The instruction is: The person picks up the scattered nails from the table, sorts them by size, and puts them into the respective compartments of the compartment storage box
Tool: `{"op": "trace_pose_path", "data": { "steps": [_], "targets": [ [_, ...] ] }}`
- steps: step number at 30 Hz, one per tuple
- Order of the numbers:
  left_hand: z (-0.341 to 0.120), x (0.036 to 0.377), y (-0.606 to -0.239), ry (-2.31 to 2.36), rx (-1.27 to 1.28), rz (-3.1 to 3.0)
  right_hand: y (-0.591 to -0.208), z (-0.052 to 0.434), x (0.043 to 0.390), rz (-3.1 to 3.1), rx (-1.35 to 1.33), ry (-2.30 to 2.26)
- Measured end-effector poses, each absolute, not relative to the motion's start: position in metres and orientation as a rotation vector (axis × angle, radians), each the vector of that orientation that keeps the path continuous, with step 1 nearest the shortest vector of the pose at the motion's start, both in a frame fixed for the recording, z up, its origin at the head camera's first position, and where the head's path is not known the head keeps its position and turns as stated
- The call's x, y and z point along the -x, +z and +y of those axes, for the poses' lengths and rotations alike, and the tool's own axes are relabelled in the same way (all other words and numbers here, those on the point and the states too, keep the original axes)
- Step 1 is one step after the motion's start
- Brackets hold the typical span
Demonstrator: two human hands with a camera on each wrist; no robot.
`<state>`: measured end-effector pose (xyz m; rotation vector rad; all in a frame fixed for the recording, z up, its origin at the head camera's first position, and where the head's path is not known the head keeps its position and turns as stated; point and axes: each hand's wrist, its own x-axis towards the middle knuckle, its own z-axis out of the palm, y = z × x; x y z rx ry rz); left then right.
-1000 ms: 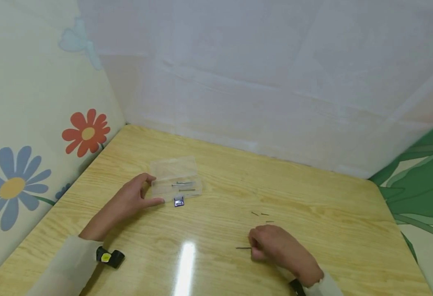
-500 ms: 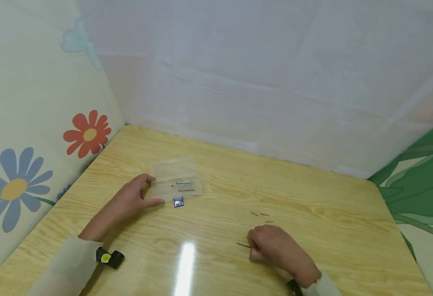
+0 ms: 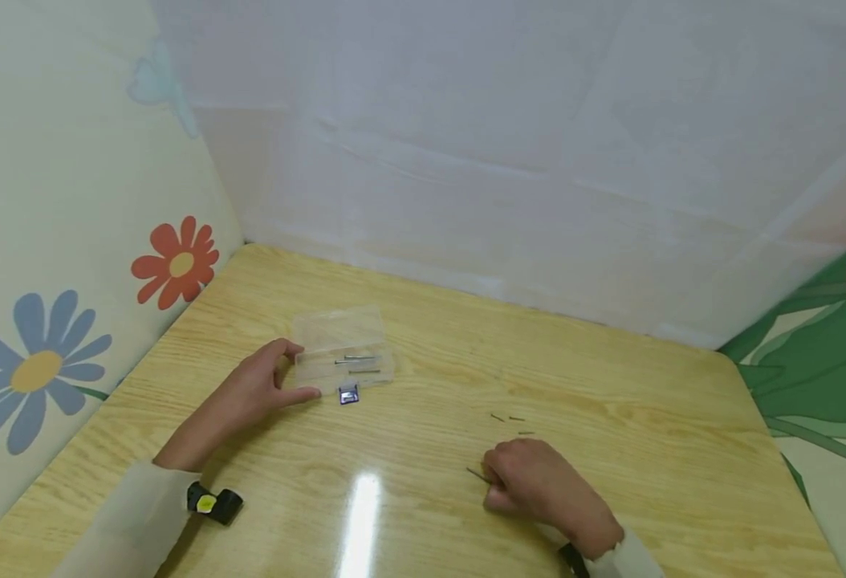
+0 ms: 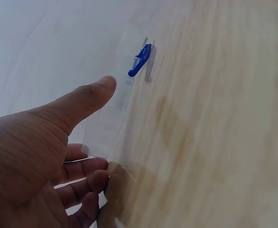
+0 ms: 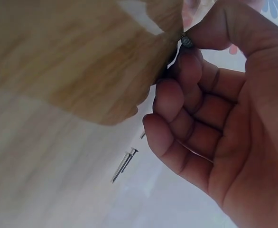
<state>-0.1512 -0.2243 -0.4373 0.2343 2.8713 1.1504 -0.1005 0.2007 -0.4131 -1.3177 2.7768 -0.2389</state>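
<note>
A thin metal nail (image 3: pixel 477 474) is pinched by the right hand (image 3: pixel 534 486), right of the clear plastic box (image 3: pixel 317 368) — left hand (image 3: pixel 259 383) loosely spread.

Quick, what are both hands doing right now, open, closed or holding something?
Left hand: holding the end of the clear box between thumb and fingers.
Right hand: closed, pinching a nail.

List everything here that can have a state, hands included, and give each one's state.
Plastic box: open, with nails inside
Lid: swung back
Blue latch: unfastened
Nails in the box: three, lying down
Loose nails: three, lying on the table
Held nail: tilted, pinched in the right hand
Left hand: around the box's left end
Right hand: fingers curled, pinching the nail
</note>
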Motion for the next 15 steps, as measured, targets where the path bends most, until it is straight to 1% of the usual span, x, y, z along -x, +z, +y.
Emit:
{"op": "trace_pose_path", "data": {
  "steps": [15],
  "targets": [
    [-0.2233, 0.1485, -0.4319, 1.138, -0.219, 2.87, -0.4077, 0.1931, 0.106, 2.69, 1.286, -0.38]
  ]
}}
